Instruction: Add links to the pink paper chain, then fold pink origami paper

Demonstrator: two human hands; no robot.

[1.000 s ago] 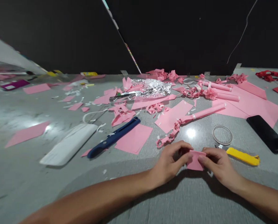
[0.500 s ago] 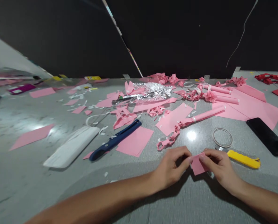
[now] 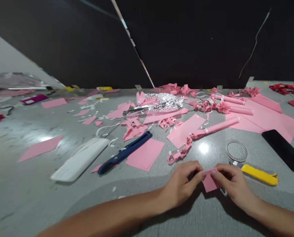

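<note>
Above the gray surface (image 3: 142, 210), the left hand (image 3: 183, 184) and right hand (image 3: 233, 182) pinch a small pink paper piece (image 3: 211, 180) between them, thumbs on top (a yellow cutter (image 3: 260, 174) lies just beside the right hand, near a roll ring (image 3: 237, 151)).

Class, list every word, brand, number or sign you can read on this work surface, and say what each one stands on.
No text can be read.
Yellow tube at the back: markings too small to read.
Purple item, far left: pale patch, too blurred to read.
Black phone: no lettering visible.
Yellow cutter: no lettering visible.
</note>
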